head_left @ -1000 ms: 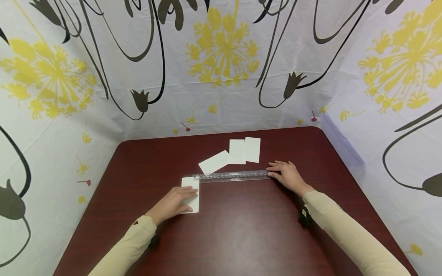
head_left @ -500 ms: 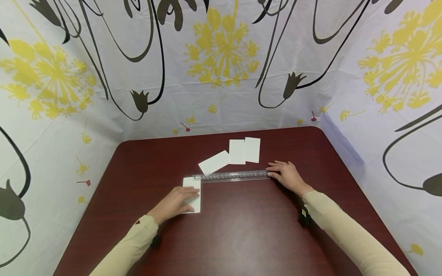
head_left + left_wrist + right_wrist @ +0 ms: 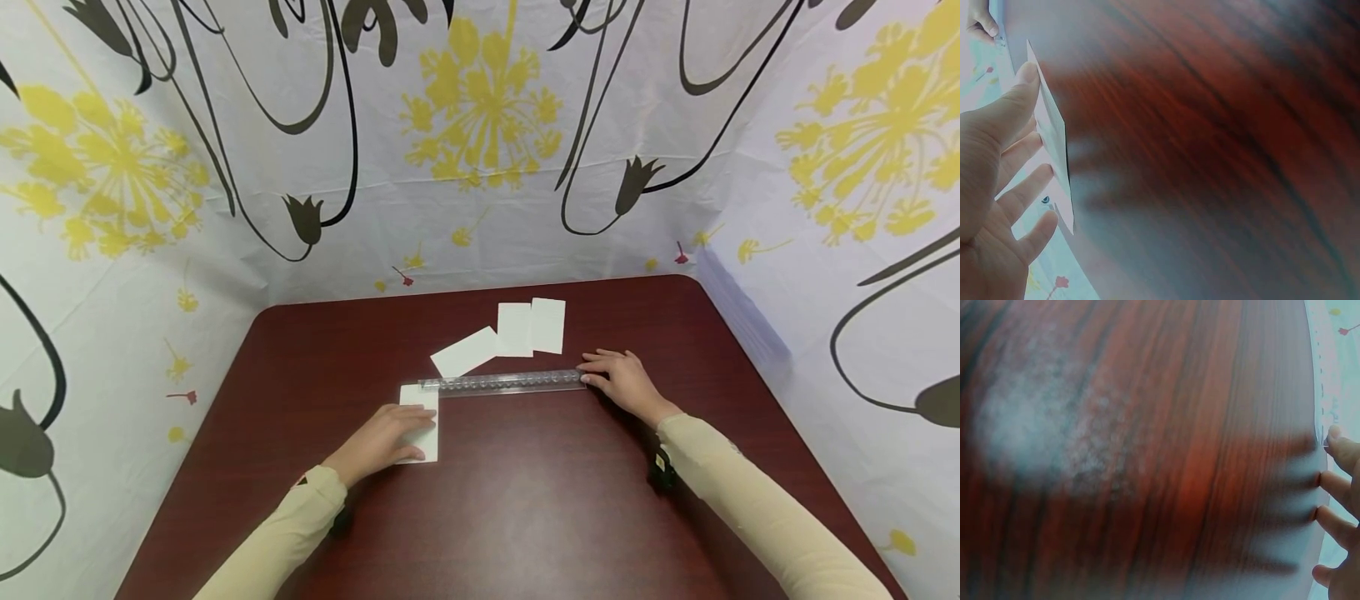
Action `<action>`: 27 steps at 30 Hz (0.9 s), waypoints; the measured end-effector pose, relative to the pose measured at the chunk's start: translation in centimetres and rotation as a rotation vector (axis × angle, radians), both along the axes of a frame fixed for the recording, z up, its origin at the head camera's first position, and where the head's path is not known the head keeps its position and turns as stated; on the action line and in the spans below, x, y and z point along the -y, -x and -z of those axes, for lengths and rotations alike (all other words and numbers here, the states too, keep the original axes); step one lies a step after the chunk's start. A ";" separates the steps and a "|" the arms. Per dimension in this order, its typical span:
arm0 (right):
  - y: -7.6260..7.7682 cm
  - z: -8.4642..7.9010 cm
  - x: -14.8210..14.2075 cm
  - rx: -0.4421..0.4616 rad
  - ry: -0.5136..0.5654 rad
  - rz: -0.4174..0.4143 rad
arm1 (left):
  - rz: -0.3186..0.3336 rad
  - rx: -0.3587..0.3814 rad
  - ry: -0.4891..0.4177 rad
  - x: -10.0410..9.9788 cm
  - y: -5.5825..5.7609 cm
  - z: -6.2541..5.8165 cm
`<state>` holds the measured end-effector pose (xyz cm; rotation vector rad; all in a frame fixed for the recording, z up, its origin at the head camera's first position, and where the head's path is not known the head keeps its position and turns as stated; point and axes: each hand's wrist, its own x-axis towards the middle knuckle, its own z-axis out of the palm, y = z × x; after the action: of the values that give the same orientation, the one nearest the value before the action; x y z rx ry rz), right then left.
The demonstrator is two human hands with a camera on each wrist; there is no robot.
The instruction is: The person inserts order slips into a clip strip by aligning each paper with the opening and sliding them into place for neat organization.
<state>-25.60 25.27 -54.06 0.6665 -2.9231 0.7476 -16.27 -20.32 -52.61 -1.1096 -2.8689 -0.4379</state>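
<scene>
Left hand (image 3: 379,441): fingers straight, resting on card (image 3: 412,398)
Right hand (image 3: 626,383): fingers extended, touching ruler (image 3: 510,383)
Ruler: left end overlaps card's top

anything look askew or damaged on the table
Only one white card, just beyond the clear ruler, looks askew: it lies slanted while the two cards to its right sit nearly straight. I see no damage.

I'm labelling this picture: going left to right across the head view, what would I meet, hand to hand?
Left hand, slanted card, middle back card, rightmost card, right hand.
</scene>
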 end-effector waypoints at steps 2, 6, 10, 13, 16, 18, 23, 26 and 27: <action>0.0 0.0 0.0 -0.002 0.001 0.001 | 0.002 0.000 0.001 0.0 0.0 0.0; 0.1 0.0 0.0 -0.008 0.005 0.000 | 0.007 -0.006 0.007 0.0 0.1 0.0; 0.1 -0.1 0.0 -0.008 0.004 -0.002 | 0.001 -0.002 0.018 0.0 0.1 0.0; 0.0 -0.1 0.1 -0.007 0.005 -0.004 | -0.009 0.014 0.023 -0.1 0.1 -0.1; 0.0 -0.1 0.1 -0.010 0.006 -0.005 | -0.012 0.020 0.029 -0.2 0.1 -0.1; 0.0 -0.1 0.1 -0.011 0.007 -0.007 | -0.014 0.022 0.031 -0.3 0.2 -0.1; 0.0 -0.2 0.0 -0.017 0.003 -0.014 | -0.015 0.021 0.045 -0.5 0.3 0.0; 0.0 -0.2 0.0 -0.023 -0.001 -0.016 | -0.008 0.007 0.048 -0.6 0.4 0.2; 0.0 -0.1 0.0 -0.022 -0.001 -0.015 | -0.005 0.007 0.045 -0.7 0.4 0.1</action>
<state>-25.61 25.29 -53.92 0.6935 -2.9015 0.7355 -16.67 -19.62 -52.74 -1.1092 -2.9010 -0.3788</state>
